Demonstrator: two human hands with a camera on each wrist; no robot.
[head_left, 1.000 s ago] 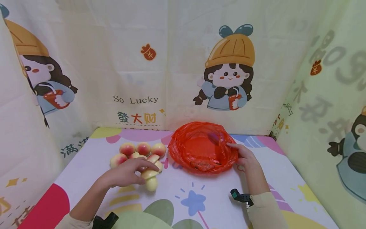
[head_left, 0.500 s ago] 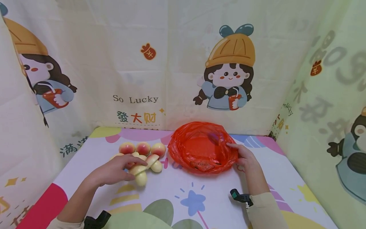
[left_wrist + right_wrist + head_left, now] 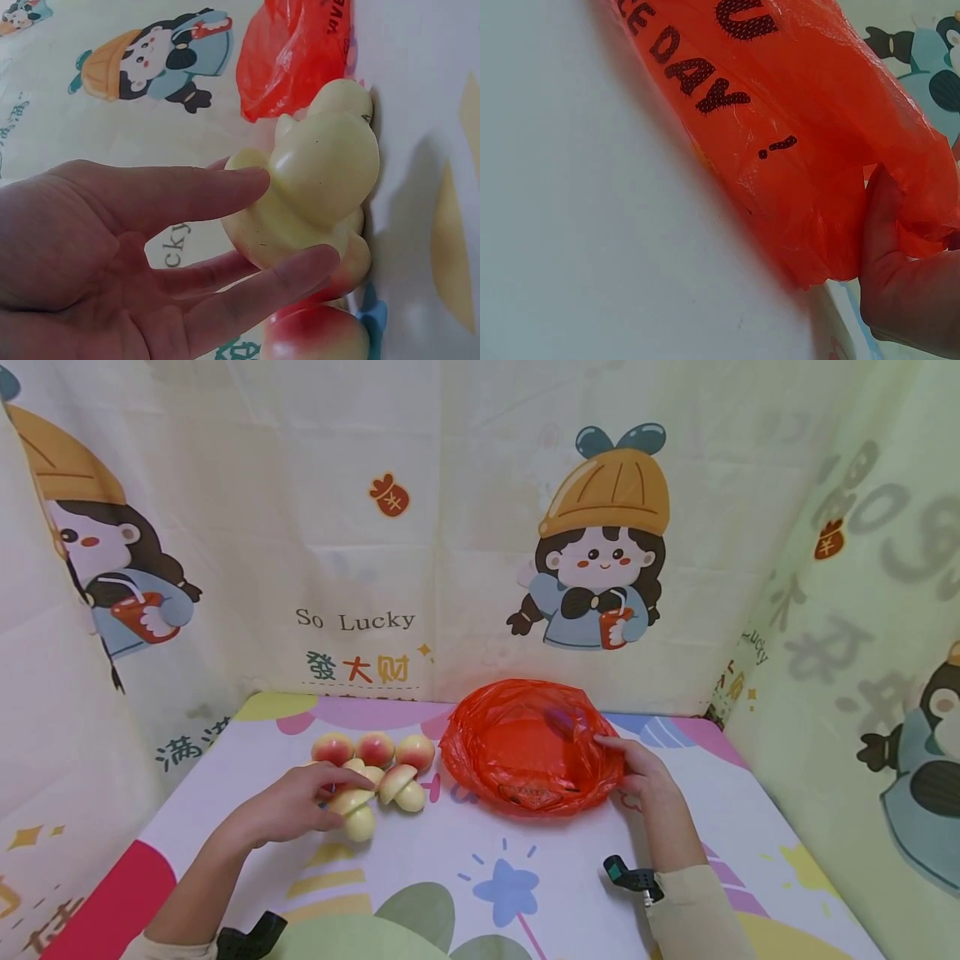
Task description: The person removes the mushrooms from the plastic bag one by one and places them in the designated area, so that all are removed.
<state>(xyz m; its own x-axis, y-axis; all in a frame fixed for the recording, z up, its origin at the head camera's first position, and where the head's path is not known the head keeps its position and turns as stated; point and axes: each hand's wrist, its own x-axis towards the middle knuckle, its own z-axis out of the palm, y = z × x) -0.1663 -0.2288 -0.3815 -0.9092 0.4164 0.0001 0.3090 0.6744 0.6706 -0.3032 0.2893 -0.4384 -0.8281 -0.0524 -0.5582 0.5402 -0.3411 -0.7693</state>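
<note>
My left hand (image 3: 288,806) pinches a mushroom (image 3: 322,172) with a cream stem and a pink-tinged cap between thumb and fingers, low over the table at the left. Just right of it lies another such mushroom (image 3: 409,796), stem toward me. A row of pink-and-cream mushroom caps (image 3: 375,749) sits behind, and several more mushrooms are partly covered by the left hand. On the right, my right hand (image 3: 648,781) grips the edge of a red plastic bag (image 3: 465,764), thumb against the film. The bag stands with its mouth wide, printed with black letters (image 3: 697,79).
A patterned cloth covers the table (image 3: 450,868). Behind it and at both sides hang printed curtains (image 3: 480,568). The mushroom group lies close to the bag's left side.
My left hand has moved left with the mushroom, away from the bag, uncovering the mushroom on its right. My right hand and the bag have stayed in place.
</note>
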